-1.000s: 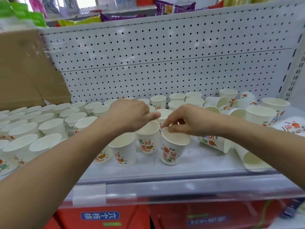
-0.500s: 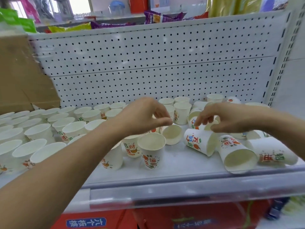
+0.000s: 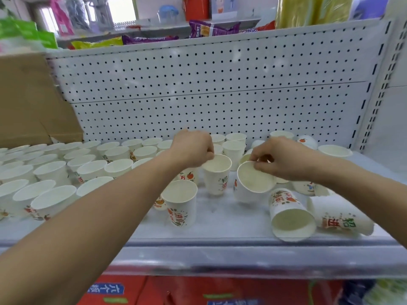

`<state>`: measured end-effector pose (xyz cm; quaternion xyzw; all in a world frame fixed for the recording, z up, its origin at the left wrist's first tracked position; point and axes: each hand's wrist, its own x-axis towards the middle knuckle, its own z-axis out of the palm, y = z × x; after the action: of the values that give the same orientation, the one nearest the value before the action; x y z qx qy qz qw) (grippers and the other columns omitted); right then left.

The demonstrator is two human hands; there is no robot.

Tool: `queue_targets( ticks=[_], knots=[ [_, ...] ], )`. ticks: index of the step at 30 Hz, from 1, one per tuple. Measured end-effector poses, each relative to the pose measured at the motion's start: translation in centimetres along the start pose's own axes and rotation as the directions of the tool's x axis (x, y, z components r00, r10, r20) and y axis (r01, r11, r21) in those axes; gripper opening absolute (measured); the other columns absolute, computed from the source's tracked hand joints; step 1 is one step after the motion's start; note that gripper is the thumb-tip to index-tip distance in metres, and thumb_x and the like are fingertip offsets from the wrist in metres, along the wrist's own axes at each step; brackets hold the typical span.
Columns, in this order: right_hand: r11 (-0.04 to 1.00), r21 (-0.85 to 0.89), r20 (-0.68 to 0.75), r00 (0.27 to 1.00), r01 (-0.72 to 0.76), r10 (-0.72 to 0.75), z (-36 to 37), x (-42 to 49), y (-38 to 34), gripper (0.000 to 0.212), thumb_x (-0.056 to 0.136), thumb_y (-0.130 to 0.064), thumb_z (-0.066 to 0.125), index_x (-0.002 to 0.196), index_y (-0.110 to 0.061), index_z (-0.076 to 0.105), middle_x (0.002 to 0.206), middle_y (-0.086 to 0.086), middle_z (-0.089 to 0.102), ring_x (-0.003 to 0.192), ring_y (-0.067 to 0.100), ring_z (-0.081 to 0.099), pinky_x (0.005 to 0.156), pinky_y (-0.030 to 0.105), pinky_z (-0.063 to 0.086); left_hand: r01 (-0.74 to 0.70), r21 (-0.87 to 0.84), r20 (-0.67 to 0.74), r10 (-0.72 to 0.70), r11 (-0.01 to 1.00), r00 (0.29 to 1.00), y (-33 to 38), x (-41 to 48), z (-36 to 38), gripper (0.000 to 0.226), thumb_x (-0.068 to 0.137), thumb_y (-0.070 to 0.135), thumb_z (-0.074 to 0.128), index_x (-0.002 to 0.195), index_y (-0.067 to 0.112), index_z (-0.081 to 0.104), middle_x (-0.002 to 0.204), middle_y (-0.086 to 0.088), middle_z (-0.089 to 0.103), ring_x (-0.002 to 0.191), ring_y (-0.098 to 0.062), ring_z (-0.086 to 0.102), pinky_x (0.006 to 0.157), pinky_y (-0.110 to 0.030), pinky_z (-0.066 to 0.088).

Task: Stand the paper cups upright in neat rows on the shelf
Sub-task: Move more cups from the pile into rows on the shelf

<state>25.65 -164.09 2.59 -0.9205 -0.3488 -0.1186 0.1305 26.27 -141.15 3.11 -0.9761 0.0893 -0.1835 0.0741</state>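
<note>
Left hand [image 3: 193,148] pinches the near-left rim of an upright cup [image 3: 217,175], fingers curled over the lip. The grip is closed on the rim only. The cup body sits below and right of the hand; can't tell if its base is on the shelf [image 3: 220,230] or just off it. Rim hold is probably to set it down straight without crushing the thin wall.

Right hand [image 3: 284,160] pinches the far rim of a tilted cup [image 3: 253,183], grip closed, mouth leaning toward the camera. That cup is left of and below the fingers and looks like it's being tipped up to stand.

The two held cups are just beside each other, in the gap right of the upright rows [image 3: 55,172]. A single cup [image 3: 181,204] stands in front, near the shelf edge. Two fallen cups [image 3: 291,219] lie on their sides front right, with more jumbled behind the right hand.

Judged: left side mostly sorted, right side not yet done.
</note>
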Motion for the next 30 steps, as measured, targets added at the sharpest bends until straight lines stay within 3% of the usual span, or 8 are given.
queue_targets(
  ticks=[5,8,11,14,18,23,26,30],
  knots=[
    [1.000,-0.001,0.170,0.985,-0.012,0.012,0.4,0.8,-0.2,0.019,0.091,-0.029,0.058,0.104,-0.033,0.071,0.095,-0.013,0.067,0.084,0.006,0.058,0.078,0.030,0.051,0.064,-0.009,0.136,-0.062,0.998,0.989,0.2,-0.6,0.4,0.021,0.090,0.038,0.059,0.092,0.025,0.075,0.079,0.007,0.070,0.064,-0.010,0.054,0.053,-0.024,0.032],
    [0.998,0.057,0.141,0.990,-0.020,0.011,0.2,0.3,0.0,0.031,0.090,-0.048,0.055,0.117,-0.036,0.064,0.098,-0.015,0.062,0.087,0.003,0.055,0.077,0.026,0.045,0.047,-0.073,0.097,-0.040,0.996,0.995,0.0,-1.2,-0.1,0.029,0.093,0.047,0.051,0.099,0.030,0.073,0.092,0.009,0.072,0.079,-0.011,0.060,0.068,-0.028,0.039],
    [0.988,0.142,0.107,0.993,-0.057,0.042,-0.4,-0.7,-0.5,0.073,0.069,-0.083,0.038,0.124,-0.038,0.057,0.111,-0.015,0.060,0.095,0.004,0.055,0.078,0.027,0.043,-0.022,-0.191,0.114,0.044,0.981,0.993,-0.5,-2.2,-0.8,0.052,0.082,0.073,0.046,0.107,0.034,0.069,0.104,0.014,0.069,0.098,-0.011,0.058,0.088,-0.036,0.034],
    [0.998,-0.024,0.138,0.988,-0.062,0.064,-0.3,-1.4,-1.9,0.100,0.051,-0.099,0.026,0.129,-0.043,0.050,0.123,-0.014,0.057,0.108,0.010,0.049,0.079,0.030,0.037,-0.099,-0.159,0.237,0.135,0.982,0.962,-0.3,-3.0,-1.1,0.074,0.062,0.084,0.055,0.118,0.038,0.062,0.110,0.013,0.062,0.103,-0.012,0.045,0.088,-0.035,0.024],
    [0.953,-0.300,0.097,0.993,-0.032,0.063,0.2,-1.1,-3.3,0.084,0.063,-0.088,0.040,0.131,-0.038,0.050,0.119,-0.008,0.061,0.108,0.016,0.049,0.070,0.031,0.033,-0.117,-0.204,0.276,0.172,0.972,0.946,0.3,-2.1,-1.5,0.064,0.062,0.074,0.067,0.115,0.039,0.063,0.103,0.020,0.061,0.102,-0.008,0.050,0.089,-0.034,0.025],
    [0.996,-0.034,0.192,0.977,-0.088,0.093,-0.2,-1.1,-3.0,0.064,0.071,-0.061,0.065,0.128,-0.037,0.051,0.111,-0.017,0.056,0.095,0.003,0.048,0.078,0.026,0.043,-0.097,-0.400,0.400,0.269,0.911,0.876,-0.8,-1.7,-2.1,0.071,0.068,0.036,0.084,0.131,0.042,0.051,0.098,0.034,0.049,0.094,0.011,0.046,0.077,-0.008,0.030],
    [0.986,0.147,0.250,0.967,-0.080,0.041,-0.1,-1.2,-2.9,0.064,0.070,-0.051,0.073,0.129,-0.041,0.048,0.111,-0.025,0.054,0.103,-0.004,0.049,0.090,0.026,0.045,-0.071,-0.476,0.441,0.308,0.876,0.843,-1.3,-1.6,-2.2,0.080,0.069,0.020,0.084,0.137,0.038,0.045,0.119,0.026,0.054,0.113,0.003,0.046,0.098,-0.021,0.036],
    [0.961,0.269,0.259,0.966,-0.059,-0.013,0.5,-1.1,-3.2,0.064,0.070,-0.042,0.077,0.127,-0.044,0.047,0.112,-0.027,0.053,0.102,-0.011,0.048,0.085,0.019,0.041,-0.078,-0.506,0.449,0.340,0.859,0.826,-1.2,-2.2,-2.7,0.091,0.070,0.018,0.083,0.144,0.035,0.034,0.134,0.020,0.052,0.127,-0.001,0.041,0.110,-0.033,0.032]
  ],
)
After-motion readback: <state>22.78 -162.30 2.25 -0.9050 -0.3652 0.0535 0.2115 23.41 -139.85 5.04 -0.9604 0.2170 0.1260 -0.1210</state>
